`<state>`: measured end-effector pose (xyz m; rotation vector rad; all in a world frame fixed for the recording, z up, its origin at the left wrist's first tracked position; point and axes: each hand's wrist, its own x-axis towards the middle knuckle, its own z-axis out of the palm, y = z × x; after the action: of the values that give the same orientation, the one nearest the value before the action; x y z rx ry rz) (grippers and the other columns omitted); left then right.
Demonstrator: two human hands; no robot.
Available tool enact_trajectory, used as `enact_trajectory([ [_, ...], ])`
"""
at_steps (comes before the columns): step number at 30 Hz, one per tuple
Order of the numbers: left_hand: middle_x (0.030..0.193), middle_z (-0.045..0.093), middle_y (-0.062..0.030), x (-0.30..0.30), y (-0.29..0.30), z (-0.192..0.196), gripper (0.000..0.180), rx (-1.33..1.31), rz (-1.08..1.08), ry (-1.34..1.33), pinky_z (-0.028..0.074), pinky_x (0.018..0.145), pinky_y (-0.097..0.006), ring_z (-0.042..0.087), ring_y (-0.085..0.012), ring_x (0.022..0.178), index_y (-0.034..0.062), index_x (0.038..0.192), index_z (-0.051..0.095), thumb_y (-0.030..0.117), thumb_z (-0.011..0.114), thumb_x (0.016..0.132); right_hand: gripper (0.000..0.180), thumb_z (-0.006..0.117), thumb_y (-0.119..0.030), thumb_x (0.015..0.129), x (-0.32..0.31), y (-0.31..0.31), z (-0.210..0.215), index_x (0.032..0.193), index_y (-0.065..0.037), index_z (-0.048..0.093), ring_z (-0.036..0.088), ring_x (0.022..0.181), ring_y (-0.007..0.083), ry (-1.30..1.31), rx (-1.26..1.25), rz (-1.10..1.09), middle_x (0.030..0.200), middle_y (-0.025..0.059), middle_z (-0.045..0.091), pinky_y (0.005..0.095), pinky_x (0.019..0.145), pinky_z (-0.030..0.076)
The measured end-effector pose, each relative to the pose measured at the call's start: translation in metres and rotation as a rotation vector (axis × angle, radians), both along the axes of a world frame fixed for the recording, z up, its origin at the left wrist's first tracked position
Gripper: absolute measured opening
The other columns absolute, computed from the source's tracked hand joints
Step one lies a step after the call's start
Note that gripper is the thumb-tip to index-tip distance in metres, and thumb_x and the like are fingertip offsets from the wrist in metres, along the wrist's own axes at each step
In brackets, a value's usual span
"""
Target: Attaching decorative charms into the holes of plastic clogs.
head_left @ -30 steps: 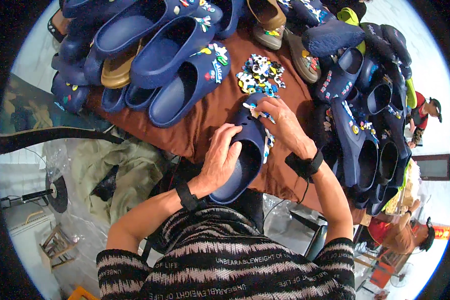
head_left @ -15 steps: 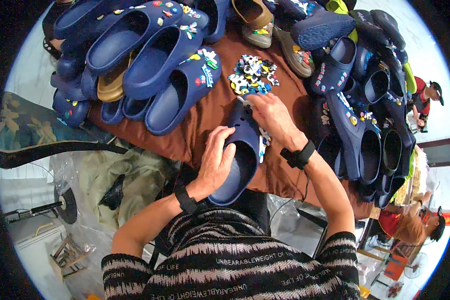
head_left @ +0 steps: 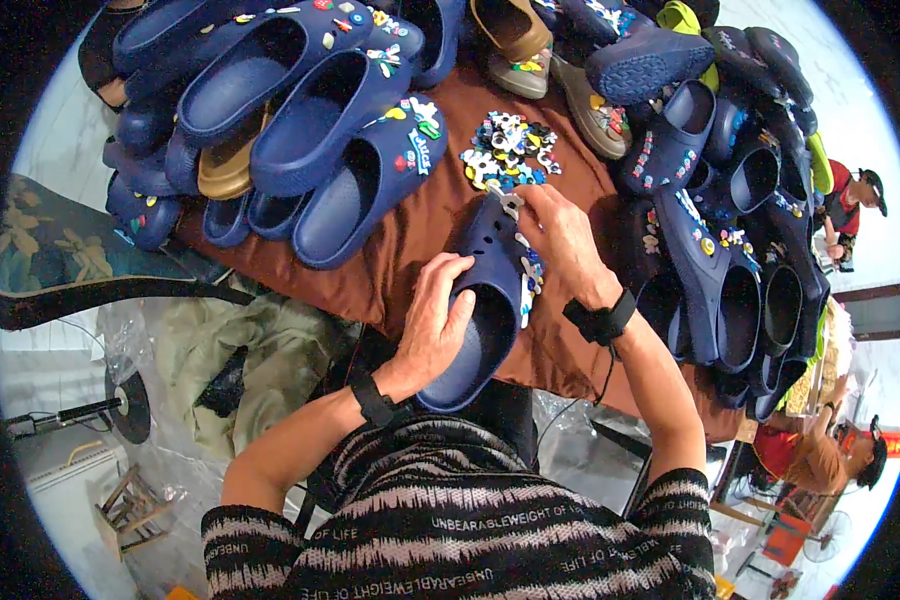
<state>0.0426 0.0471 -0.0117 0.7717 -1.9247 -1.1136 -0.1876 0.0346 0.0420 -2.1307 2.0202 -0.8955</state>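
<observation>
A navy clog (head_left: 492, 272) with round holes in its toe lies on the brown cloth, its heel toward my body. My left hand (head_left: 435, 318) grips its left side, the thumb at the foot opening. Over the toe, my right hand (head_left: 562, 240) pinches a small pale grey and white piece (head_left: 510, 203); its exact kind is too small to make out. Several colourful shoe charms (head_left: 530, 290) show along the clog's right side, partly behind my right hand. Just beyond the toe is a heap of black, white, blue and yellow shoe charms (head_left: 508, 150).
Navy clogs (head_left: 345, 200) with charms are piled on the left of the brown cloth (head_left: 400, 245), and more navy clogs (head_left: 705, 270) on the right. Brown clogs (head_left: 595, 110) sit at the far side. Two people (head_left: 820, 450) are at the far right.
My right hand has shifted slightly to the right at the toe, and the pale piece in its fingers shows more. My left hand and the clog stay in place.
</observation>
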Motion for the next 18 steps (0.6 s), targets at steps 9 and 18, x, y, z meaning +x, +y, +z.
enact_trajectory([
  [9,0.137,0.048,-0.0218,-0.001,0.000,0.001,0.040,0.000,0.004,0.004,0.036,0.112,-0.046,0.047,-0.0397,0.130,0.0008,0.135,0.049,0.010,0.056,0.097,0.011,0.058,-0.007,0.087,0.016,0.017,-0.002,0.098,-0.007,0.059,0.063,0.079,0.0326,0.350,0.027,0.156,0.084,0.0119,0.059,0.0422,0.075,0.049],
  [18,0.137,0.048,-0.0215,-0.001,0.000,-0.001,0.042,0.005,0.010,0.004,0.036,0.112,-0.046,0.046,-0.0398,0.130,0.0011,0.135,0.049,0.007,0.057,0.094,0.020,0.058,-0.009,0.085,0.017,0.015,0.006,0.105,-0.004,0.063,0.065,0.087,0.0296,0.501,0.105,0.200,0.090,0.0126,0.060,0.0421,0.075,0.049],
])
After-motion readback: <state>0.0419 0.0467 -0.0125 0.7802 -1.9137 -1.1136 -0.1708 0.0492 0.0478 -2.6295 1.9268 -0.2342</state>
